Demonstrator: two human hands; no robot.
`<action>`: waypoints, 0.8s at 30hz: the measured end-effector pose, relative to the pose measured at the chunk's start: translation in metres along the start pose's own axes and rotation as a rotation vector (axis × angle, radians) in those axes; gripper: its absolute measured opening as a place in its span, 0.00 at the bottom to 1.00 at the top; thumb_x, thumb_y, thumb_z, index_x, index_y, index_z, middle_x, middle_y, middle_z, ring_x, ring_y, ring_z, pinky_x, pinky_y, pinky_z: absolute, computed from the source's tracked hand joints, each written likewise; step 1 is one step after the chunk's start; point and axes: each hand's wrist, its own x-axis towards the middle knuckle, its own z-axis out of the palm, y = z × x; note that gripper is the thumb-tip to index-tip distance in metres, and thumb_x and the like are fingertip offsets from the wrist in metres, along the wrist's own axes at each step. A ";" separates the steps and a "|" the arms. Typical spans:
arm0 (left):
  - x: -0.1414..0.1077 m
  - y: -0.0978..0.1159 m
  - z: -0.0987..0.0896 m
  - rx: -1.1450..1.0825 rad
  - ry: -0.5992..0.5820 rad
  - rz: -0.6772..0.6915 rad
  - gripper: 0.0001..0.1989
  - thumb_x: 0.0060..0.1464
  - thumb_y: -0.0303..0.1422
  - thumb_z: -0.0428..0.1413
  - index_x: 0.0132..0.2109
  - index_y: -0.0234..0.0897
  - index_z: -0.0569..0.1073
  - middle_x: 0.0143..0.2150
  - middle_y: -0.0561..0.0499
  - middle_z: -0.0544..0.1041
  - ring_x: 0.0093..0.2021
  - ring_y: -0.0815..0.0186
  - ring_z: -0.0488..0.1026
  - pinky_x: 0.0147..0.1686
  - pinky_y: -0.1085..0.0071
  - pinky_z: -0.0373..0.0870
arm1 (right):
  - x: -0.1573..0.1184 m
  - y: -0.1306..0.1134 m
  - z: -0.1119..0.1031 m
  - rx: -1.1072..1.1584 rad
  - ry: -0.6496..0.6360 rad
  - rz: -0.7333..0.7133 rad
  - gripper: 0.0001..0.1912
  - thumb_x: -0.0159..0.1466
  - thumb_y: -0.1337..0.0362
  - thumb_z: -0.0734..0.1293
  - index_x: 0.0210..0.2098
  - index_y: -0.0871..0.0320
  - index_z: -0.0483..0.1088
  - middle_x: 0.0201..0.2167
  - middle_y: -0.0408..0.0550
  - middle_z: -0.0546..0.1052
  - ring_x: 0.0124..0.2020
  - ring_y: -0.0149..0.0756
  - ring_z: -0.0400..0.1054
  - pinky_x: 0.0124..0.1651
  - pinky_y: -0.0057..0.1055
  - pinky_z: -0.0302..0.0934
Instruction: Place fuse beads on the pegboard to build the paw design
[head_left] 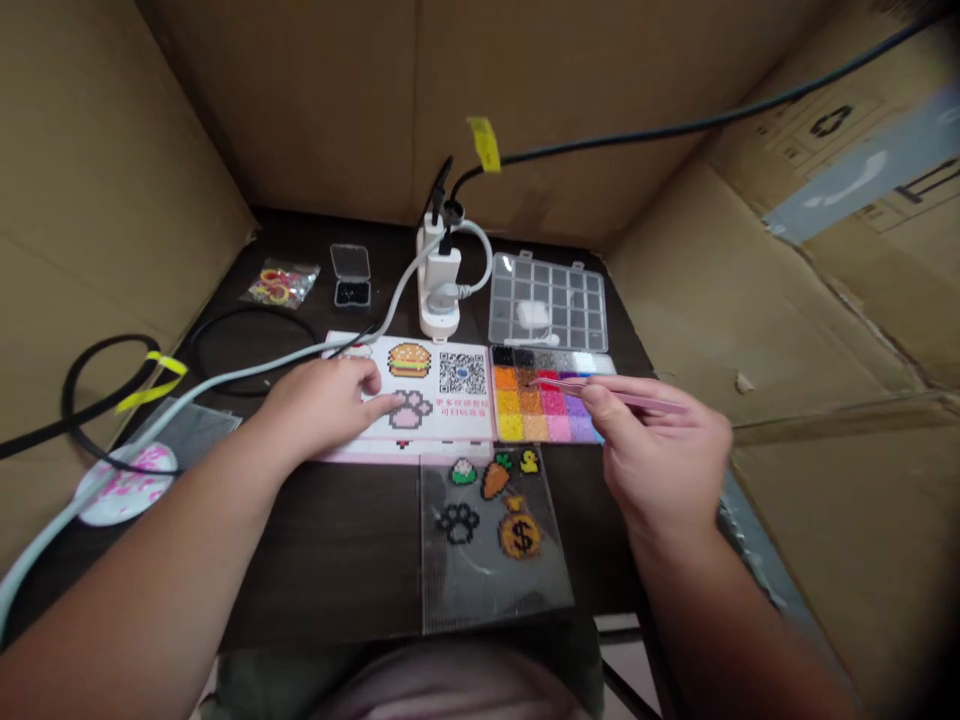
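Observation:
My right hand (660, 440) grips pink tweezers (637, 398), their tips over the compartment box of coloured beads (510, 403), around the orange, brown and red cells. Resting on the printed pattern sheet (375, 425), my left hand (326, 405) has its thumb and fingers apart, the thumb beside a pink paw picture (409, 410). Below the sheet lies a clear pegboard (491, 590). On it are a black paw outline (458, 523), a money bag with a dollar sign (520, 530), a carrot (495, 478), a small duck (529, 461) and a green-and-white figure (463, 472).
The bead box's clear lid (547, 290) stands open behind it, with a white piece inside. A power strip (439, 300) with cables is at the back centre. At left are a small black-bead case (352, 290), a bag of rings (281, 285) and a pink-spotted white disc (129, 485). Cardboard walls surround the table.

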 end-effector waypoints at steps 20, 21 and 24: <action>-0.006 0.005 0.001 -0.035 0.083 0.028 0.21 0.58 0.52 0.62 0.44 0.37 0.82 0.41 0.47 0.82 0.42 0.60 0.75 0.42 0.64 0.63 | -0.091 -0.002 -0.024 0.031 -0.466 -0.070 0.11 0.58 0.75 0.76 0.33 0.51 0.86 0.30 0.46 0.88 0.29 0.41 0.85 0.33 0.33 0.82; -0.006 0.005 0.001 -0.034 0.077 0.030 0.22 0.59 0.52 0.62 0.45 0.37 0.83 0.41 0.47 0.82 0.42 0.61 0.74 0.42 0.65 0.63 | -0.091 -0.001 -0.023 0.040 -0.474 -0.070 0.12 0.58 0.75 0.76 0.33 0.51 0.86 0.30 0.46 0.88 0.29 0.41 0.85 0.33 0.33 0.82; -0.007 0.005 -0.001 -0.028 0.055 0.051 0.22 0.59 0.52 0.61 0.45 0.37 0.82 0.41 0.47 0.82 0.38 0.64 0.71 0.39 0.66 0.61 | -0.092 0.002 -0.023 0.019 -0.485 -0.049 0.10 0.58 0.74 0.76 0.32 0.51 0.85 0.30 0.47 0.88 0.28 0.42 0.85 0.33 0.35 0.82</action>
